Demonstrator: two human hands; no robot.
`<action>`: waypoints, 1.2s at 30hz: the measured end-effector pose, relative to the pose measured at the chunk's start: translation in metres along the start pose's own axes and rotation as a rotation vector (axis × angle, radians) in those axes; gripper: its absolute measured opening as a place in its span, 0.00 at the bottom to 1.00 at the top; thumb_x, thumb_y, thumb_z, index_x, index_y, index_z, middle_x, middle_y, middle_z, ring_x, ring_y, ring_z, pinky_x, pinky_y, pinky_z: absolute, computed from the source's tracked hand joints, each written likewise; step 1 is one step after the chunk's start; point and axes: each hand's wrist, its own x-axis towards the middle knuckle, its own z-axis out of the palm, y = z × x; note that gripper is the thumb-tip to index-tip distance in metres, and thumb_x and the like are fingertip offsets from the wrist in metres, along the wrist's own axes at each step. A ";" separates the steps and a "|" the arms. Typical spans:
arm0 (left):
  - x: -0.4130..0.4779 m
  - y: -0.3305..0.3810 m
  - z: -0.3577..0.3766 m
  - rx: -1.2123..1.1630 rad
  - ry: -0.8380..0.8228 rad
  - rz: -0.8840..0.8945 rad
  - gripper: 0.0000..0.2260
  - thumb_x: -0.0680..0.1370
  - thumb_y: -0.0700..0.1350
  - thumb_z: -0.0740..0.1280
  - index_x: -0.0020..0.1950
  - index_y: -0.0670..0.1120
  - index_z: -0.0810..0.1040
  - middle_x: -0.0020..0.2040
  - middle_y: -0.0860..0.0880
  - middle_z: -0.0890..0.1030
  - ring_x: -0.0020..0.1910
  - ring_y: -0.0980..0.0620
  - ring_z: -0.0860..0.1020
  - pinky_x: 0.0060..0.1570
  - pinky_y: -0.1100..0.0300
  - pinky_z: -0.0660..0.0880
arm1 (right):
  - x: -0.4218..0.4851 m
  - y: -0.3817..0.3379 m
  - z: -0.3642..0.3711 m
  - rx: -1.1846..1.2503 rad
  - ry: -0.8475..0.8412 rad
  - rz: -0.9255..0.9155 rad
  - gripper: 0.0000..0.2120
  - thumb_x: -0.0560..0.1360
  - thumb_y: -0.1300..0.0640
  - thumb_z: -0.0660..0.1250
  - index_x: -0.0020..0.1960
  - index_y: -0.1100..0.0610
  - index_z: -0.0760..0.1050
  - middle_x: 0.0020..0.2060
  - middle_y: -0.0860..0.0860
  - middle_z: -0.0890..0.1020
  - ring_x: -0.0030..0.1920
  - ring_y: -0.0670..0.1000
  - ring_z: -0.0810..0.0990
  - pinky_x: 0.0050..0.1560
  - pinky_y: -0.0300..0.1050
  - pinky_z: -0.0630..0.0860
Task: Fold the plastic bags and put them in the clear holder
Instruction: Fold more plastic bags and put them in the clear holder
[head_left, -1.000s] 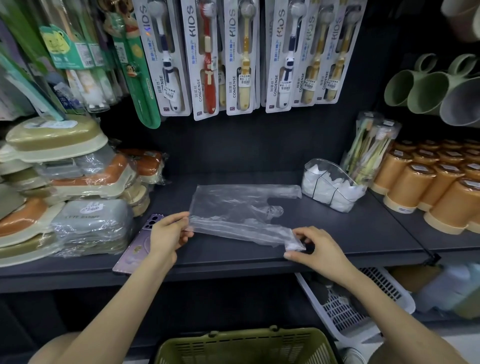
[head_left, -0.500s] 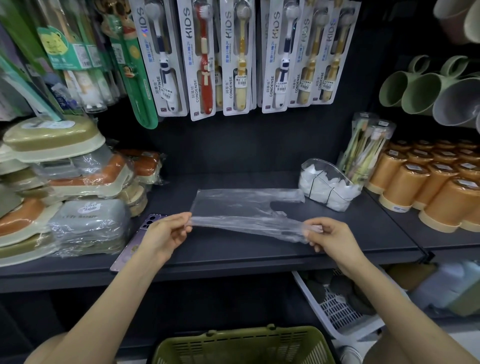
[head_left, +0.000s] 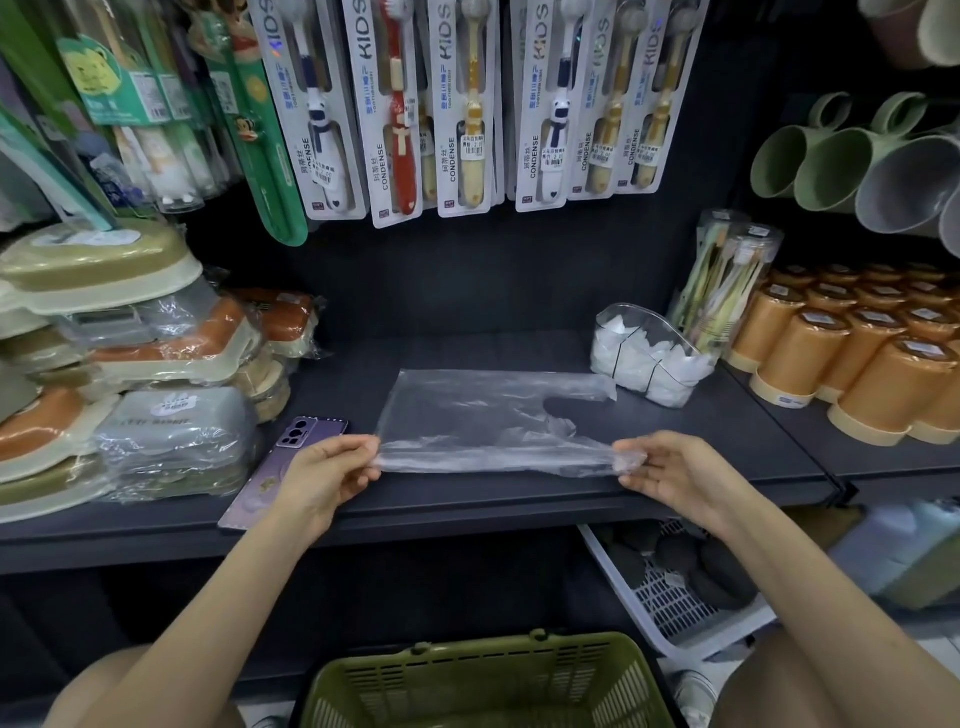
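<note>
Shelf, faint plastic bag between left hand and right hand

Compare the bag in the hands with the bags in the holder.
The bag lies unfolded across the shelf; the folded bags are small packets. The bag looks see-through; the folded bags look white. The left hand and right hand pinch the bag's near edge; the folded bags sit packed in the holder, untouched. Both are thin plastic.
</note>
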 end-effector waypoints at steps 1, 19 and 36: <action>0.000 -0.002 0.000 0.053 0.020 0.028 0.03 0.77 0.34 0.67 0.46 0.40 0.79 0.28 0.49 0.79 0.23 0.59 0.76 0.25 0.71 0.72 | -0.001 0.002 0.001 -0.046 -0.012 -0.002 0.07 0.76 0.65 0.64 0.42 0.66 0.78 0.39 0.59 0.82 0.39 0.54 0.80 0.39 0.44 0.79; -0.011 -0.005 -0.018 1.241 0.216 0.783 0.17 0.77 0.52 0.59 0.51 0.43 0.83 0.43 0.42 0.79 0.44 0.38 0.77 0.48 0.50 0.73 | -0.010 -0.002 -0.003 -0.525 0.059 0.003 0.14 0.75 0.70 0.66 0.59 0.60 0.78 0.47 0.55 0.78 0.46 0.52 0.78 0.47 0.43 0.78; 0.007 -0.044 0.004 1.577 -0.222 0.652 0.43 0.69 0.66 0.30 0.79 0.47 0.51 0.79 0.51 0.51 0.78 0.53 0.47 0.74 0.61 0.39 | 0.014 0.078 0.032 -1.903 -0.048 -0.855 0.34 0.81 0.36 0.44 0.69 0.58 0.73 0.65 0.55 0.77 0.66 0.56 0.75 0.69 0.56 0.57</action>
